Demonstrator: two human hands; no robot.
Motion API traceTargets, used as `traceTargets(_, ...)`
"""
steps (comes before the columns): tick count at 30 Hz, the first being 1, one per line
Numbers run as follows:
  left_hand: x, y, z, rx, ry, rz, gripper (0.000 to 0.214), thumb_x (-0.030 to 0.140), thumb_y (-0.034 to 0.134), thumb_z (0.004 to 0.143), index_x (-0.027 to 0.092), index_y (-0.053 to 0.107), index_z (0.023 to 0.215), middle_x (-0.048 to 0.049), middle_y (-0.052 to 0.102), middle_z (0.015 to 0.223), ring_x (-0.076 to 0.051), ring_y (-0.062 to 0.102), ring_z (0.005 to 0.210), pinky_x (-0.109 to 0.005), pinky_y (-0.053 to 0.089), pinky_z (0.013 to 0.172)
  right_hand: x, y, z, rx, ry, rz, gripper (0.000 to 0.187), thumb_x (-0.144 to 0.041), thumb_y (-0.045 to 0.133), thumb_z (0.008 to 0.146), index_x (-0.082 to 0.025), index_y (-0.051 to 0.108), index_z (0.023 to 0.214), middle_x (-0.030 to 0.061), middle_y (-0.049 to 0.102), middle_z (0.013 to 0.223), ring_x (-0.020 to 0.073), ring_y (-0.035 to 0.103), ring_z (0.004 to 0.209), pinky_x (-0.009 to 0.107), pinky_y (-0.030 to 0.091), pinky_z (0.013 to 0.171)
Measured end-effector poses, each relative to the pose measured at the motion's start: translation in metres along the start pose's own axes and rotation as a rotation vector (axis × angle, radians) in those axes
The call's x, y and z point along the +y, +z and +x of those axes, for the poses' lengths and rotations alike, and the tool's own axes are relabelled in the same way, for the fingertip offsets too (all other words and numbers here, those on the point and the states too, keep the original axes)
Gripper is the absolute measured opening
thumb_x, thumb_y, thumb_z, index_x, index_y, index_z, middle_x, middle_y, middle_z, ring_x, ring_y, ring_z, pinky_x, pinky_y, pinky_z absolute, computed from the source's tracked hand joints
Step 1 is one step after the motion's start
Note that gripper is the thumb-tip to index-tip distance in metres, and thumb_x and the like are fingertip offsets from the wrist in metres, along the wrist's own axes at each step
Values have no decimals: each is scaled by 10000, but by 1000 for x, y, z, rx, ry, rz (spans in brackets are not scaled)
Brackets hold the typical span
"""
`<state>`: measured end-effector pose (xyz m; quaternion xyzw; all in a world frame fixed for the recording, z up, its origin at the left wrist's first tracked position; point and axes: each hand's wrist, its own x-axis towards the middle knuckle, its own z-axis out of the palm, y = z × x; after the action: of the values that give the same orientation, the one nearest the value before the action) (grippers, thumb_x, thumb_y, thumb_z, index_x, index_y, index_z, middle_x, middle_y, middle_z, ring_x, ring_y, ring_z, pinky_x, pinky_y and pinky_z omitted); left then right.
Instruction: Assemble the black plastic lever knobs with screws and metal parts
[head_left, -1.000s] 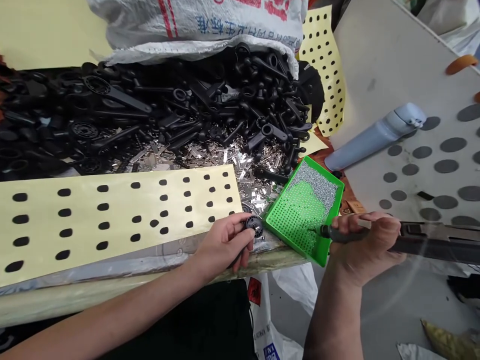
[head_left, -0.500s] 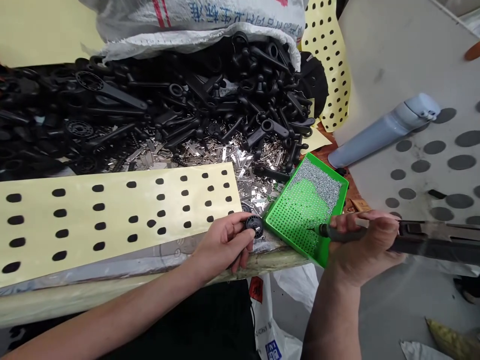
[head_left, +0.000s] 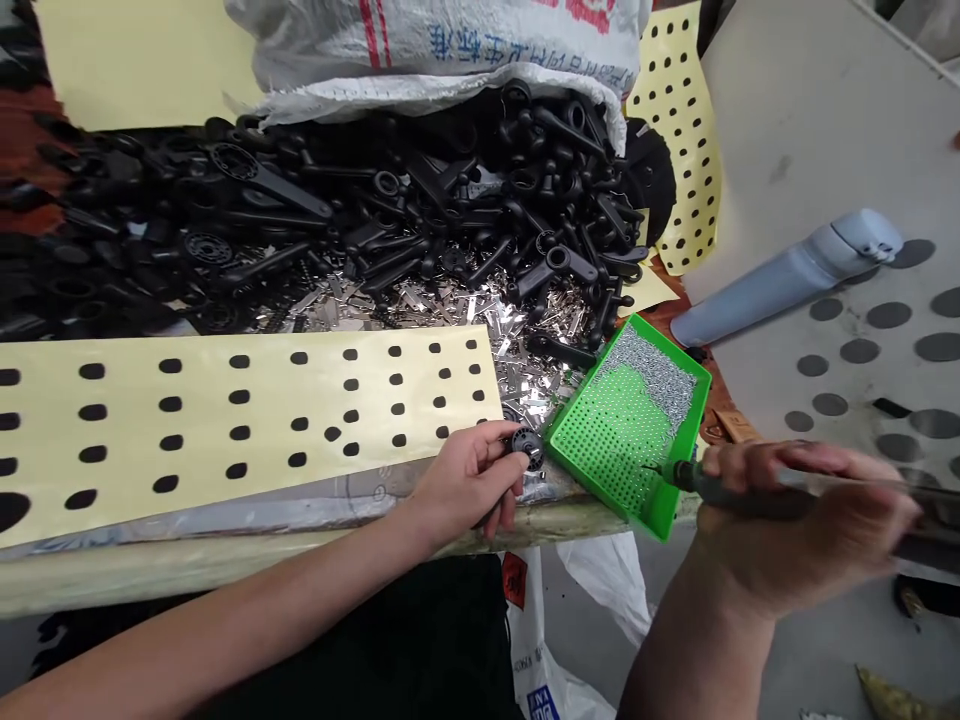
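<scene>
My left hand (head_left: 466, 482) is closed on a small round black plastic part (head_left: 527, 446), which it holds between thumb and fingers at the bench edge. A small shiny metal piece sits on its face. In my right hand (head_left: 806, 535), somewhat blurred, is a power screwdriver (head_left: 716, 490) with its thin bit pointing left. That bit is over the lower right of the green tray (head_left: 703, 400); I cannot tell whether it touches the bottom. Small silvery screws (head_left: 651, 368) lie heaped at the tray's far side, with others scattered over its dimpled floor.
Black plastic handle-like parts (head_left: 427, 190) are piled along the back. Small metal strips (head_left: 480, 305) lie before them. A yellow sheet with dark oval spots (head_left: 420, 435) covers the left front. Behind stands a white woven sack (head_left: 450, 50); a grey-blue cylinder (head_left: 780, 285) leans at right.
The view has shifted a little to the left. My right hand has moved right with the screwdriver, whose bit stays over the tray. My left hand keeps its hold on the round part.
</scene>
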<state>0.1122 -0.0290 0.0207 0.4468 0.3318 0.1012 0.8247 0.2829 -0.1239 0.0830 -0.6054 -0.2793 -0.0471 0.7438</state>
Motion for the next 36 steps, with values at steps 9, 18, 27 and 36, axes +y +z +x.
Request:
traceTargets(9, -2, -2, -2, 16, 11, -79, 513, 203, 568, 801, 59, 452, 1280, 50, 562, 554, -93, 541, 353, -151, 389, 292, -17, 28, -25, -227, -63, 303, 422, -609, 553, 775, -202, 625, 691, -74, 423, 435, 82, 340, 312, 230, 303, 292)
traceTargets(18, -8, -2, 1, 38, 22, -25, 342, 171, 517, 826, 107, 501, 1162, 74, 527, 539, -89, 509, 322, -158, 374, 264, -29, 64, -43, -341, 17, 254, 467, -624, 638, 727, -184, 537, 609, -95, 397, 405, 49, 337, 285, 186, 316, 306)
traceTargets(27, -5, -1, -1, 4, 57, -3, 88, 160, 491, 822, 153, 540, 895, 74, 491, 513, -84, 484, 310, -159, 359, 267, -9, 58, -49, -378, 55, 313, 439, -612, 692, 683, -192, 562, 688, -99, 442, 459, 58, 363, 311, 201, 344, 306)
traceTargets(36, -8, -1, 1, 13, 70, -13, 81, 177, 506, 805, 154, 543, 873, 67, 499, 489, -95, 475, 296, -165, 344, 249, -9, 62, -53, -417, 143, 317, 348, -482, 741, 693, -191, 549, 683, -99, 440, 472, 55, 369, 336, 208, 348, 337)
